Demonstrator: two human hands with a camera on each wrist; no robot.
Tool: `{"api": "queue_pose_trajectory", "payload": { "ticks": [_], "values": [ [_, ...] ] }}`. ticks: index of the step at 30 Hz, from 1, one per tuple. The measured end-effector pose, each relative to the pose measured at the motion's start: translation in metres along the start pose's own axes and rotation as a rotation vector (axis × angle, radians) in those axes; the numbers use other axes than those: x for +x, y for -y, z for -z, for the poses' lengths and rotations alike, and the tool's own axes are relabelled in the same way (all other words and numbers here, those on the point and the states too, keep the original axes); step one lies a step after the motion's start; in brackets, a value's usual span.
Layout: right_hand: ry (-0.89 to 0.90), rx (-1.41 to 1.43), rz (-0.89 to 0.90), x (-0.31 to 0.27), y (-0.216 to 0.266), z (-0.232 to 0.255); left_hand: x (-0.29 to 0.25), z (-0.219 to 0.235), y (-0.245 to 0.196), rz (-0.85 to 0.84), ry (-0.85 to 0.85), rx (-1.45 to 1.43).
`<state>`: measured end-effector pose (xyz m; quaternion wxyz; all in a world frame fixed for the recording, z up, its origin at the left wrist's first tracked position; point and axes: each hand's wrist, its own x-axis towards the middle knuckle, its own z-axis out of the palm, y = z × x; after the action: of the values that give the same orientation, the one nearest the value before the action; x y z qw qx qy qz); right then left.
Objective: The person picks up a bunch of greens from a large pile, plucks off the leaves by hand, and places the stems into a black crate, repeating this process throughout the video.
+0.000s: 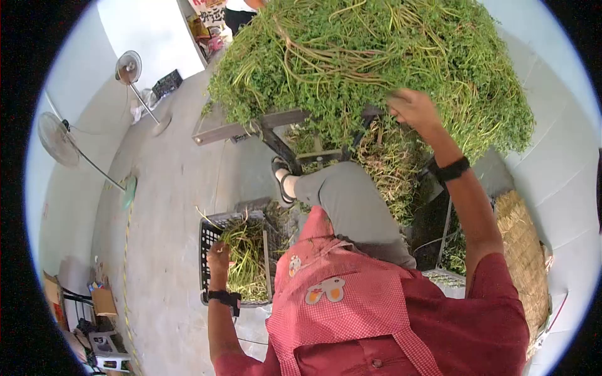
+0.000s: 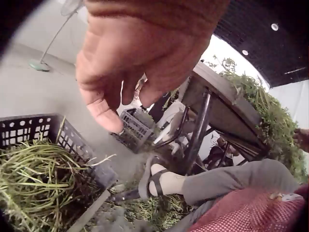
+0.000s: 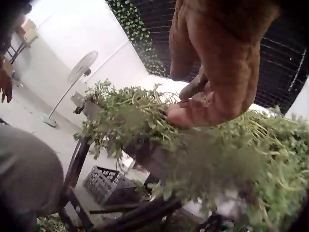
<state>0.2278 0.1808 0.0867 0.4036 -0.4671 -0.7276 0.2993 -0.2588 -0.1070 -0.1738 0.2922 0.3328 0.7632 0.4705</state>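
A big heap of leafy green stems (image 1: 376, 56) covers the table and hangs over its near edge. My right hand (image 1: 415, 111) is at the heap's near edge, its fingers bent and the thumb tip against the greens in the right wrist view; I cannot tell whether a stem is pinched there. My left hand (image 2: 140, 53) hangs over a black plastic crate (image 1: 205, 250) on the floor at my left, fingers loosely bent with nothing between them. Bare long stems (image 2: 43, 174) fill much of the crate, lying below the left hand.
The table's wooden edge (image 1: 251, 125) and dark metal legs (image 2: 200, 128) stand before my knee. Loose stems (image 1: 395, 169) pile beneath it. Two standing fans (image 1: 130, 67) are at the left, a woven straw bundle (image 1: 520, 263) at the right. Another crate (image 2: 133, 129) sits farther off.
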Motion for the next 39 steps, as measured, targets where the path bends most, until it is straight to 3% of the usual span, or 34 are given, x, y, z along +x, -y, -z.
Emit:
{"api": "queue_pose_trajectory", "payload": {
  "ticks": [1, 3, 4, 5, 6, 8, 9, 11, 13, 16, 18, 21, 23, 25, 26, 29, 31, 33, 34, 35, 37, 39],
  "values": [
    [-0.005, -0.002, 0.009, 0.013, 0.011, -0.009, 0.017, -0.007, 0.03, -0.037, 0.018, -0.194],
    [-0.051, -0.219, 0.211, 0.039, 0.027, -0.023, -0.007, -0.019, -0.01, -0.012, 0.042, -0.15],
    [-0.056, -0.221, 0.22, 0.051, 0.035, -0.029, -0.002, -0.021, -0.001, -0.005, 0.085, -0.086],
    [-0.102, -0.216, 0.325, 0.062, 0.04, -0.034, -0.009, -0.026, -0.012, 0.084, 0.113, -0.278],
    [-0.149, -0.212, 0.427, 0.07, 0.046, -0.038, -0.015, -0.03, -0.021, 0.058, 0.126, -0.184],
    [-0.194, -0.171, 0.4, 0.08, 0.056, -0.036, -0.031, -0.038, -0.042, -0.024, 0.133, -0.12],
    [-0.232, -0.128, 0.377, 0.084, 0.058, -0.033, -0.027, -0.038, -0.032, -0.043, 0.157, -0.089],
    [-0.298, -0.162, 0.383, 0.099, 0.049, -0.024, -0.017, -0.04, -0.006, 0.085, 0.181, -0.35],
    [-0.365, -0.311, 0.319, 0.109, 0.038, -0.013, -0.024, -0.044, -0.007, 0.061, 0.177, -0.293],
    [-0.377, -0.377, 0.401, 0.116, 0.033, -0.006, -0.023, -0.052, 0.006, 0.036, 0.169, -0.235],
    [-0.372, -0.377, 0.469, 0.123, 0.03, -0.008, -0.032, -0.056, -0.01, 0.026, 0.196, -0.284],
    [-0.336, -0.5, 0.44, 0.129, 0.037, -0.028, -0.031, -0.071, -0.006, 0.098, 0.218, -0.246],
    [-0.346, -0.405, 0.543, 0.122, 0.057, -0.051, -0.032, -0.077, 0.002, 0.004, 0.252, -0.377],
    [-0.279, -0.384, 0.518, 0.115, 0.082, -0.076, -0.031, -0.084, 0.005, 0.093, 0.263, -0.203],
    [-0.212, -0.363, 0.488, 0.115, 0.089, -0.085, -0.032, -0.083, -0.004, 0.209, 0.321, -0.372],
    [-0.315, -0.487, 0.567, 0.146, 0.083, -0.105, -0.044, -0.092, -0.017, 0.114, 0.281, -0.335],
    [-0.24, -0.447, 0.504, 0.157, 0.081, -0.116, -0.039, -0.094, -0.015, 0.322, 0.369, -0.567],
    [-0.518, -0.635, 0.655, 0.156, 0.078, -0.128, -0.055, -0.1, -0.035, 0.142, 0.288, -0.291],
    [-0.394, -0.727, 0.495, 0.158, 0.078, -0.131, -0.053, -0.1, -0.028, 0.143, 0.287, -0.294],
    [-0.392, -0.729, 0.498, 0.158, 0.08, -0.129, -0.052, -0.101, -0.015, 0.074, 0.35, -0.289],
    [-0.098, -0.845, 0.294, 0.16, 0.081, -0.119, -0.044, -0.107, 0.007, 0.006, 0.411, -0.292],
    [-0.153, -0.744, 0.294, 0.172, 0.068, -0.113, -0.039, -0.114, 0.018, 0.106, 0.372, -0.39]
  ]
}}
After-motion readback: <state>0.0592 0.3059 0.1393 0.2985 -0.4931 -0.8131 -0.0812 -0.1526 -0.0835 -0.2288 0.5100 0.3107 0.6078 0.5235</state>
